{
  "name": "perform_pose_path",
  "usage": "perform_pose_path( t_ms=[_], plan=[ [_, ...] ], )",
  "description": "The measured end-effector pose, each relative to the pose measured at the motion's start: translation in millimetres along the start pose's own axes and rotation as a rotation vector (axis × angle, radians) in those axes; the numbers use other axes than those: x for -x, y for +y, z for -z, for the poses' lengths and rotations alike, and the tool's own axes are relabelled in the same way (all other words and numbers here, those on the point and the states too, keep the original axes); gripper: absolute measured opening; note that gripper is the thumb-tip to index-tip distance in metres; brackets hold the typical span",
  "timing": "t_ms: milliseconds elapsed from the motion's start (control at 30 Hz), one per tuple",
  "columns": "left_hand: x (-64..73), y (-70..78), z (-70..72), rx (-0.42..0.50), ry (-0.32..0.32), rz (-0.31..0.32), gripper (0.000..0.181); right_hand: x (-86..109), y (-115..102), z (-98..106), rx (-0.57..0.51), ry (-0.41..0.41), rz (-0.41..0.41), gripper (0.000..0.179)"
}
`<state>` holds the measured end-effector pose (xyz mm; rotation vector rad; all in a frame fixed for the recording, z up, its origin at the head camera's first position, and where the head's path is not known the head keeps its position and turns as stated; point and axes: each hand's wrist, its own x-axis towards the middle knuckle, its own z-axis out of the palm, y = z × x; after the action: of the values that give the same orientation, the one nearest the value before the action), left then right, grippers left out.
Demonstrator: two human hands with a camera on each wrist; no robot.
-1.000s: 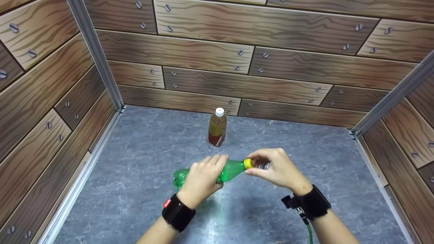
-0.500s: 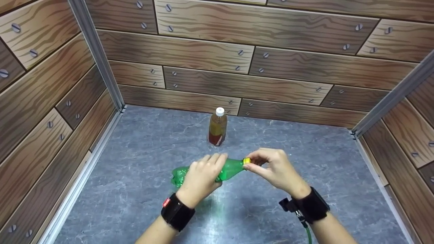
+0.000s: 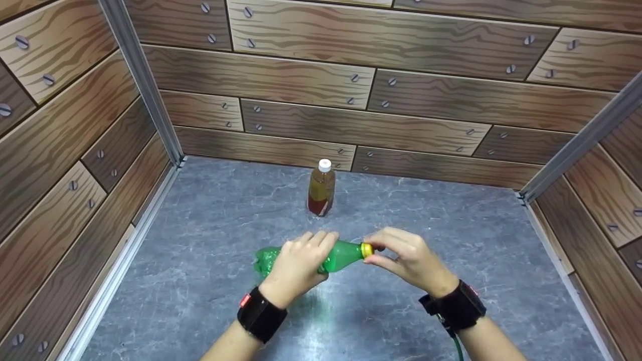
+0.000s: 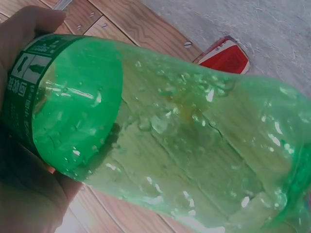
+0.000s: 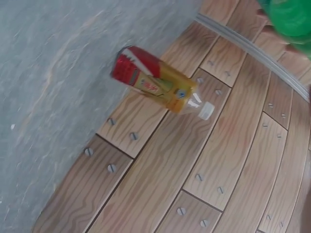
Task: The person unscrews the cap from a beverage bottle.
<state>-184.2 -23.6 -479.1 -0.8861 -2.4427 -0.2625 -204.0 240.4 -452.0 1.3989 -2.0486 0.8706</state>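
A green plastic bottle [image 3: 346, 255] lies on its side in the air over the table, its neck toward the right. My left hand [image 3: 300, 265] grips it round the middle from above. In the left wrist view, fingers and thumb wrap the green label [image 4: 80, 104], and drops cling inside the see-through bottle wall [image 4: 184, 145]. With thumb and fingers my right hand [image 3: 409, 256] pinches the yellow cap [image 3: 367, 250], which sits at the bottle's neck. The right wrist view catches only part of the green bottle [image 5: 291, 17] at its top right corner.
Behind the hands stands a bottle of amber drink [image 3: 321, 190] with a white cap and red label, upright on the grey marbled table [image 3: 215, 210]. Wood-patterned walls [image 3: 301, 80] with metal corner rails [image 3: 143, 80] enclose the back and sides.
The right hand has turned at the wrist and lowered a little, with the cap and bottle neck coming nearer the person. The left hand keeps its grip; the amber bottle has not moved.
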Motion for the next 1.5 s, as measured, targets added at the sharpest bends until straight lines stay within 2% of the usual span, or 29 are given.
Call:
perform_pose_path(
  t_ms=[100, 167, 200, 267, 433, 500, 533, 600, 800, 1000, 1100, 1367, 1500],
  plan=[
    [0.7, -0.7, -2.0, 0.043, 0.001, -0.008, 0.075, 4.3, 1.4, -1.3, 0.022, 0.021, 0.035, 0.033],
    [1.7, -1.1, -3.2, 0.075, -0.007, 0.001, 0.076, 6.4, 1.9, -2.7, 0.027, 0.033, 0.0, 0.037],
    [2.4, -1.2, -3.7, 0.09, -0.013, 0.009, 0.076, 7.2, 1.9, -3.2, 0.015, 0.037, -0.045, 0.04],
    [4.0, -1.2, -4.7, 0.114, -0.026, 0.028, 0.079, 8.4, 1.4, -3.2, -0.04, 0.029, -0.2, 0.044],
    [7.3, -1.1, -6.4, 0.105, -0.047, 0.06, 0.084, 5.6, -1.4, 0.6, -0.298, -0.051, -0.733, 0.032],
    [7.7, -0.8, -6.4, 0.078, -0.043, 0.059, 0.085, 2.7, -3.0, 1.0, -0.361, -0.085, -0.857, 0.028],
    [7.7, -0.5, -6.3, 0.067, -0.04, 0.055, 0.085, 1.3, -4.1, 0.6, -0.38, -0.089, -0.879, 0.027],
    [7.1, -0.3, -6.3, 0.042, -0.033, 0.047, 0.086, -1.8, -7.2, -0.9, -0.384, -0.091, -0.873, 0.025],
    [5.3, -0.7, -4.0, 0.009, -0.035, 0.04, 0.085, -8.4, -14.9, -4.2, -0.269, -0.056, -0.725, 0.015],
    [4.4, -1.8, -1.4, -0.01, -0.04, 0.037, 0.088, -9.6, -17.0, -5.2, -0.226, -0.037, -0.665, 0.014],
    [4.5, -2.8, -1.0, -0.018, -0.037, 0.037, 0.088, -9.3, -16.6, -6.5, -0.195, -0.026, -0.61, 0.015],
    [4.8, -6.4, 0.6, 0.022, -0.043, 0.037, 0.087, -7.6, -10.5, -6.3, -0.083, -0.002, -0.258, 0.032],
    [4.7, -6.5, 0.7, 0.018, -0.046, 0.029, 0.088, -5.5, -6.7, -6.2, -0.079, 0.002, -0.174, 0.039]
  ],
)
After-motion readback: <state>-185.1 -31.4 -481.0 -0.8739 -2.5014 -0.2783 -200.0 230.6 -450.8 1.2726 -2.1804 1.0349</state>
